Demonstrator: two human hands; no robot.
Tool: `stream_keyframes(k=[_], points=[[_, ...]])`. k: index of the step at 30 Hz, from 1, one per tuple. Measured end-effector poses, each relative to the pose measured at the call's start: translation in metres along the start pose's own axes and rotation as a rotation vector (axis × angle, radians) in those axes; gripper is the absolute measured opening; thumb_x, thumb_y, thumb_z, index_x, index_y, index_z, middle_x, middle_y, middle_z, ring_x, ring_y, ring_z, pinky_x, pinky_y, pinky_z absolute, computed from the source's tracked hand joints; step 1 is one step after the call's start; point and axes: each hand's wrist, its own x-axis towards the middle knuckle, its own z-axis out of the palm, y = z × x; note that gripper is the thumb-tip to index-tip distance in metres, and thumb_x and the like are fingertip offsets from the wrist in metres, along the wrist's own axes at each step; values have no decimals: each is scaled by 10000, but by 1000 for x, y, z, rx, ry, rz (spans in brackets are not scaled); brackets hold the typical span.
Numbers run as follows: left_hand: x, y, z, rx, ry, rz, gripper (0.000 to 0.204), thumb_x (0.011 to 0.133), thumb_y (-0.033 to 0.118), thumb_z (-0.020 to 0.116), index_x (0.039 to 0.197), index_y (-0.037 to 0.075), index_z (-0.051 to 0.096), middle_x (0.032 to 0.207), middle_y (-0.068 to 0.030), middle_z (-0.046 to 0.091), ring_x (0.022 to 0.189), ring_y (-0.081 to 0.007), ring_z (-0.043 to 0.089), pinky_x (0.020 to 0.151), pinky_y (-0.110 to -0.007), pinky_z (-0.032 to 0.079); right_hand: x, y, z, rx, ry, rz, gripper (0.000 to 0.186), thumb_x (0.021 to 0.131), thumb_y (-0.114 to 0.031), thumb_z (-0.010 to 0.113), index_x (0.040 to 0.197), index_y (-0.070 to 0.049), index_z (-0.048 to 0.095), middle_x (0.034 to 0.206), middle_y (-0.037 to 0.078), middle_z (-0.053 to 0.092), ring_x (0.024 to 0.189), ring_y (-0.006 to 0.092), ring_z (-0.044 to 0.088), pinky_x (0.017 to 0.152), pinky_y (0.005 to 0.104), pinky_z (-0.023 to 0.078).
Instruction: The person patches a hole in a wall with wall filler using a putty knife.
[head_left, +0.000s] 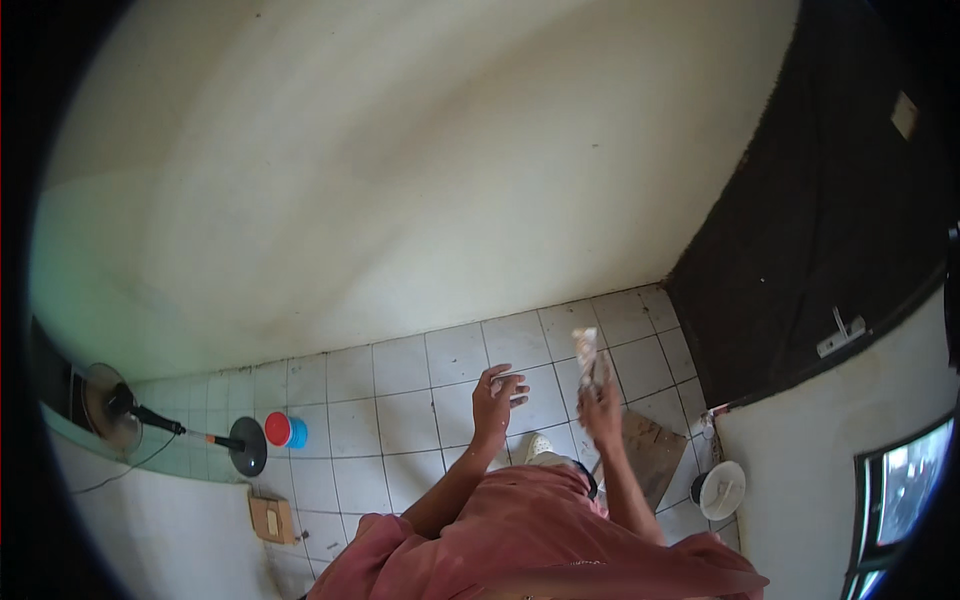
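Note:
My right hand (600, 408) is closed around a short flat tool that looks like a putty knife (586, 345). Its pale, blotchy end points up and away, toward the wall. My left hand (494, 400) is raised in front of my body, its fingers apart and partly bent, with nothing visible in it. Whitish smears show on its fingers. Both hands are apart from each other and from the cream wall (430, 200).
A stand fan (245, 445), a red-and-blue tub (288, 430) and a cardboard box (270, 520) are at left. To the right lie a brown board (655, 455) and a white bucket (722, 490), near a dark door (800, 210). White tiles (405, 370) cover the floor.

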Motion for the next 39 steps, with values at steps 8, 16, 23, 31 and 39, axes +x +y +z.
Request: stream_keyframes(k=[8,16,23,31,39], points=[[70,31,10,124,-1,-7,309,856,208,573,1106,37,511,950,-91,599,885,-188,602,750,-321,497,167,-39,6,331,-152,39,260,954,-169,421,1178,-55,488,701,25,521,541,94,500,462,231,423],[184,50,36,185,-43,10,265,902,205,545,1103,34,531,1021,-91,611,909,-186,601,756,-309,490,252,-46,72,394,-290,62,143,931,-142,479,1029,-50,529,788,23,548,637,89,522,535,238,443],[321,106,99,295,-277,252,367,923,241,530,1213,21,488,1105,-99,594,969,-200,596,787,-306,489,328,-80,109,521,-190,84,182,955,-169,426,1024,-27,517,759,29,549,650,89,527,571,242,451],[402,151,153,452,-428,306,325,952,227,499,1136,-36,550,833,-65,623,695,-66,506,635,-227,420,405,-114,136,585,-86,43,220,969,-201,411,1070,-22,491,685,-1,516,504,65,461,384,193,361],[449,161,191,580,-337,561,333,947,284,504,910,-35,593,658,-71,570,579,-96,467,532,-273,395,481,-107,162,601,54,-175,213,966,-166,403,1067,-8,504,819,39,592,661,74,547,559,211,467]])
